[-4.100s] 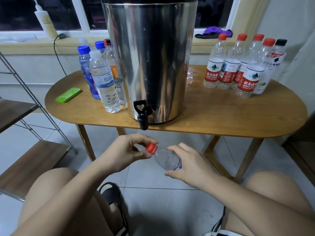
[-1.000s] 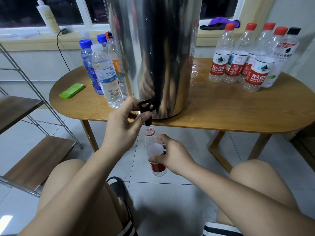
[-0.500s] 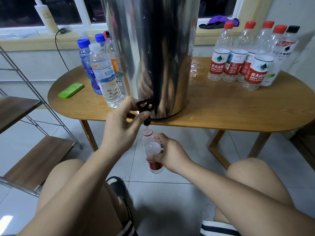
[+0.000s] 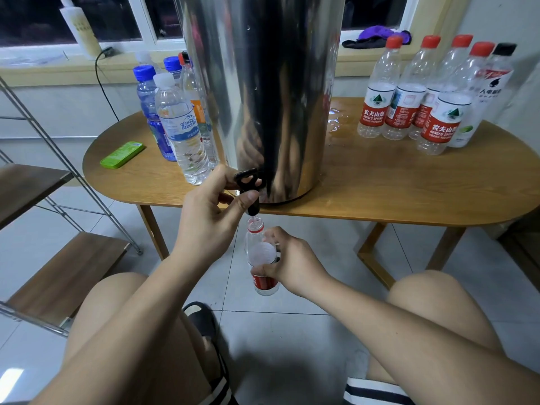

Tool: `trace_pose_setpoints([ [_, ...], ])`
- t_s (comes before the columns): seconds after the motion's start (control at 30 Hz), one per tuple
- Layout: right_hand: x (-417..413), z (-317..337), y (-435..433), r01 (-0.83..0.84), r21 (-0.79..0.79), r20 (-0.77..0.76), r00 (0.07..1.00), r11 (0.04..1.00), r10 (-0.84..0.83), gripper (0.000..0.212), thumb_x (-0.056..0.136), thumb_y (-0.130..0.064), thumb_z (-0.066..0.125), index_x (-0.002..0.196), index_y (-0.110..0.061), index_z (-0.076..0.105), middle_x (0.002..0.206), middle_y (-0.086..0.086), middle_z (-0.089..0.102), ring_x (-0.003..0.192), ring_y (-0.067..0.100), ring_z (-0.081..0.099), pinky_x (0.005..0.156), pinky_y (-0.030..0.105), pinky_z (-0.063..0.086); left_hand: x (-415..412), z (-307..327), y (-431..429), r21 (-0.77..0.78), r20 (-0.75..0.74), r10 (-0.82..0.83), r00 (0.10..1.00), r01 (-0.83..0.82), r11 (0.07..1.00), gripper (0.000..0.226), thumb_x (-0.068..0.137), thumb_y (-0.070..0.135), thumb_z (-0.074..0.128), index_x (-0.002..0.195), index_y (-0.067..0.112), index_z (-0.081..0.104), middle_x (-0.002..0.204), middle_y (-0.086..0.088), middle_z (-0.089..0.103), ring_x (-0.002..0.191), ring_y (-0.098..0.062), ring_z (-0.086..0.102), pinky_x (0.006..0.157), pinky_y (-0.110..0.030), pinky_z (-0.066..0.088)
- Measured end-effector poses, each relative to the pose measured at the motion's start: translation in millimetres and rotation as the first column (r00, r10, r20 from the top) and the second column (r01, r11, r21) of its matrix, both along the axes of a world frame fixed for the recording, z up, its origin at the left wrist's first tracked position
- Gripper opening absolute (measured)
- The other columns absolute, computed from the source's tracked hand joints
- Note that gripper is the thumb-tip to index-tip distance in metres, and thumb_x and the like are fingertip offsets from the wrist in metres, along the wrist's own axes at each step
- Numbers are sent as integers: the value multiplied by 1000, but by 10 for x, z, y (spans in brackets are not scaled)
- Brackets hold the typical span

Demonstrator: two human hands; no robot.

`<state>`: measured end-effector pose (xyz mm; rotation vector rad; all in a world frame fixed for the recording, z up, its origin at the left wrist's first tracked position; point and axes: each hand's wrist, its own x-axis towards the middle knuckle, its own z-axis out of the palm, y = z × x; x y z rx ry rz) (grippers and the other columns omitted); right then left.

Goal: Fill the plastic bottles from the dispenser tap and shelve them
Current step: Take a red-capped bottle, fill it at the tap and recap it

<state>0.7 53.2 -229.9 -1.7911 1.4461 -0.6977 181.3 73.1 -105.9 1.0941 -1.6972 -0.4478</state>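
You are in the filling step. Your left hand point(image 4: 207, 220) grips the lever of the black tap point(image 4: 248, 184) on the steel dispenser point(image 4: 263, 83). The dispenser stands at the near edge of the bench point(image 4: 394, 188), and its spout hangs over that edge. Your right hand point(image 4: 295, 264) is wrapped around the open bottle point(image 4: 261, 252). The bottle is held upright below the near edge, with its mouth just under the spout. Water seems to be inside, with foam near the shoulder (the exact level is hard to read).

The next move, I think, asks you to let the lever go before the water reaches the neck. Then hold the bottle straight and cap it; I cannot see the cap in either hand. After that it goes to the wooden shelf point(image 4: 64, 273) at your left.

Five capped bottles point(image 4: 406, 95) that look empty wait at the far right corner of the bench, beside a small puddle point(image 4: 336, 121). Left of the dispenser stand other bottles point(image 4: 181, 127), and a green box point(image 4: 122, 154) lies near the left end. Your left leg and a sandal point(image 4: 201, 320) lie toward the shelf, so the reach there may be a little awkward.
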Motion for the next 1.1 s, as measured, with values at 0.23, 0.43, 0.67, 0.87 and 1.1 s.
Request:
trace_pose_setpoints([
  [0.23,2,0,4,-3,18,29,1000,1000,2,81,59,-59,89,129,-39,53,129,-13,69,114,19,69,94,45,62,11,-6,-3,-11,10,6,1000,-6,1000,12,103,17,76,111,16,67,110,3,79,101,-21,77,84,-59,58],
  [0.43,-5,-26,2,-2,18,30,1000,1000,1,75,64,-49,95,126,-38,54,126,-15,69,112,18,69,94,44,62,10,-6,0,-12,4,6,1000,-6,1000,12,102,16,76,111,16,67,110,3,80,101,-22,77,84,-58,58],
  [0.67,-1,-30,11,-1,31,47,999,1000,0,77,56,-59,89,122,-41,54,123,-14,70,111,17,70,93,44,62,4,7,13,-4,-2,-1,1000,1,1000,13,102,13,76,110,18,67,107,4,80,101,-19,77,85,-59,59],
  [0.87,-3,-30,15,-10,34,55,998,999,8,83,48,-70,79,121,-40,54,122,-14,71,111,16,70,92,43,62,-15,24,35,-6,-6,-2,1000,2,1000,19,102,11,76,109,25,66,105,2,80,99,-17,78,84,-55,59],
  [1.1,-5,-27,18,-14,34,56,998,999,12,82,48,-70,80,120,-40,54,119,-13,71,109,17,70,90,45,62,-7,25,37,-7,-6,-1,1000,1,1000,17,102,11,76,109,22,67,104,2,80,97,-15,78,84,-54,59],
])
